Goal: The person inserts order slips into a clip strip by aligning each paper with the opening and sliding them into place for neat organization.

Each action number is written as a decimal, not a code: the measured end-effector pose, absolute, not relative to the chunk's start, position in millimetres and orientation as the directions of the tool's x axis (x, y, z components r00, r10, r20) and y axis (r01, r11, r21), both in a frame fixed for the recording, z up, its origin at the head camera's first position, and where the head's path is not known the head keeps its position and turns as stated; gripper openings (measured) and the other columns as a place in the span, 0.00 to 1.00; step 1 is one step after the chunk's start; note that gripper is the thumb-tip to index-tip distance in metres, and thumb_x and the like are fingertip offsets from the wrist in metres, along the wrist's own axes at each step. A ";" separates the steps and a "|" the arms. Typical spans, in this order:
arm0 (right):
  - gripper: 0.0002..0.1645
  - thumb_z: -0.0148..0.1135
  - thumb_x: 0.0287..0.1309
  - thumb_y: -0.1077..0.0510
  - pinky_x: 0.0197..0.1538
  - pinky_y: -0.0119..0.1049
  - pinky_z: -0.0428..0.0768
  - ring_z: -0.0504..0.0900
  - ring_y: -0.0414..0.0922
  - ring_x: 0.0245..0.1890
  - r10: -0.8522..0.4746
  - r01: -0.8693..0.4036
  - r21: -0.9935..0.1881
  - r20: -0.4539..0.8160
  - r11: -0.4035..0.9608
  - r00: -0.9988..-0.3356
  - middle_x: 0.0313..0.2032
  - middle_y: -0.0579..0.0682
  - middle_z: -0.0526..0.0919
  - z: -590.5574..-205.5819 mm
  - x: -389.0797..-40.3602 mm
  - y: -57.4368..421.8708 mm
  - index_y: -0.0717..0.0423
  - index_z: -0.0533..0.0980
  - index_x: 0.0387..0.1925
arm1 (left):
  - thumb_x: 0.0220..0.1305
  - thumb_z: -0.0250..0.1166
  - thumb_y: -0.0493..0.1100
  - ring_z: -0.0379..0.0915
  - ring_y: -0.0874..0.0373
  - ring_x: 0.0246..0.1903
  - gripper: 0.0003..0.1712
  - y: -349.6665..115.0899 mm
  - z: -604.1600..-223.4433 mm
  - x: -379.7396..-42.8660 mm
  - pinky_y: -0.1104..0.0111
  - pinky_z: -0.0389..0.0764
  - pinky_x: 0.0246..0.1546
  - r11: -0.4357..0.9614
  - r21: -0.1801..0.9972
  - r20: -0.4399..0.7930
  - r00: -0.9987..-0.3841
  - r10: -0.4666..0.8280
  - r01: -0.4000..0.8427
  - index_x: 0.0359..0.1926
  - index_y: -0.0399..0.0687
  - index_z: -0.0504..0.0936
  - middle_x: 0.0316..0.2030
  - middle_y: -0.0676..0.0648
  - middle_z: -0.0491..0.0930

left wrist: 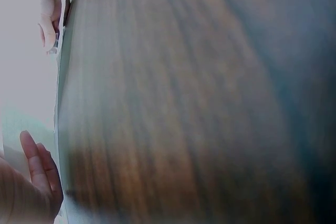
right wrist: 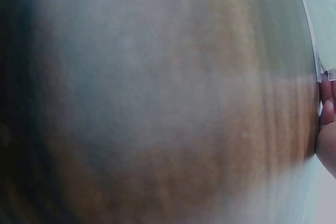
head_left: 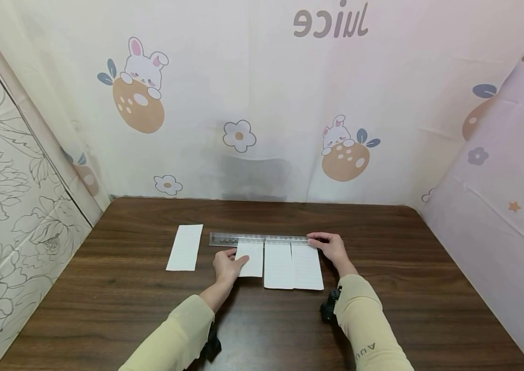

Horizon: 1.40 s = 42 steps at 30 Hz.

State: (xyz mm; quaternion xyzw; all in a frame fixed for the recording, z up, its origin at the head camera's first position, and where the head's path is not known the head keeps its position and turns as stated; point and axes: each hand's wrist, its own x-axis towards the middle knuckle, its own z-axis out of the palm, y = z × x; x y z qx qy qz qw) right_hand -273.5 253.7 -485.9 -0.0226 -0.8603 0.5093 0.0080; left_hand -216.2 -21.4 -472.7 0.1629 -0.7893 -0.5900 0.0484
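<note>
A clear plastic ruler (head_left: 258, 238) lies crosswise along the upper edges of the white papers. My right hand (head_left: 333, 250) holds its right end between thumb and fingers; in the right wrist view only part of that hand (right wrist: 328, 124) shows. On the left, my left hand (head_left: 228, 266) pinches the left edge of a small paper piece (head_left: 253, 264), thumb on top. Directly right of this piece lies a wider lined paper (head_left: 280, 268), with a narrow slit from its top edge and a line down its middle. The left wrist view catches the left hand's fingers (left wrist: 35, 163) beside the paper.
A separate white paper strip (head_left: 185, 247) lies on the brown wooden table (head_left: 141, 309), left of the ruler. Printed curtains (head_left: 252, 93) hang behind the table's far edge and along both sides.
</note>
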 end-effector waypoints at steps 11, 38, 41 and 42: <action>0.15 0.64 0.49 0.56 0.51 0.46 0.68 0.72 0.52 0.49 0.047 0.027 -0.877 -0.005 0.479 -0.999 0.42 0.55 0.80 -486.3 -273.9 253.5 0.59 0.80 0.40 | 0.46 0.69 0.36 0.72 0.48 0.37 0.22 -21.8 -475.0 -218.0 0.60 0.75 0.34 0.240 0.951 -0.114 -0.944 -0.309 -0.193 0.43 0.30 0.78 0.36 0.36 0.76; 0.15 0.64 0.49 0.56 0.52 0.45 0.68 0.72 0.52 0.49 0.055 0.040 -0.880 -0.016 0.474 -0.998 0.42 0.55 0.80 -486.3 -274.8 252.6 0.59 0.80 0.40 | 0.47 0.67 0.38 0.75 0.52 0.29 0.22 -36.5 -471.8 -214.6 0.63 0.76 0.33 0.284 0.936 -0.134 -0.955 -0.263 -0.209 0.44 0.32 0.78 0.27 0.43 0.79; 0.15 0.64 0.49 0.56 0.52 0.46 0.68 0.72 0.52 0.49 0.056 0.044 -0.884 -0.020 0.465 -0.998 0.42 0.55 0.80 -486.5 -274.8 253.0 0.59 0.80 0.40 | 0.47 0.67 0.36 0.76 0.54 0.24 0.20 -41.3 -472.5 -215.0 0.65 0.77 0.28 0.276 0.944 -0.108 -0.958 -0.265 -0.183 0.43 0.30 0.78 0.24 0.44 0.79; 0.15 0.64 0.49 0.56 0.51 0.46 0.68 0.72 0.52 0.49 0.055 0.044 -0.884 -0.021 0.465 -0.998 0.42 0.55 0.80 -486.7 -274.7 253.2 0.59 0.80 0.40 | 0.47 0.67 0.36 0.76 0.54 0.22 0.20 -43.3 -472.7 -215.1 0.66 0.77 0.25 0.278 0.945 -0.097 -0.959 -0.264 -0.173 0.43 0.30 0.78 0.23 0.44 0.79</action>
